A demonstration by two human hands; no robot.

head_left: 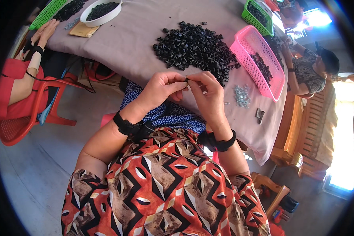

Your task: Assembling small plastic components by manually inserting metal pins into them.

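Note:
My left hand (pixel 166 87) and my right hand (pixel 207 89) meet fingertip to fingertip at the table's near edge. Between them they pinch a small black plastic piece (pixel 187 80), mostly hidden by the fingers. Just beyond lies a big heap of small black plastic pieces (pixel 192 49), curved like clips. Right of my right hand is a little pile of silvery screws (pixel 242 96). A flat dark object (pixel 259 115), too small to make out, rests near the table's right edge.
On the grey tablecloth (pixel 133 29) stand a pink basket (pixel 277 74) partly filled with black pieces, a green basket (pixel 259 19) and a white bowl (pixel 101 17). One person sits at left on a red chair (pixel 51 92); another person (pixel 314 67) is at right.

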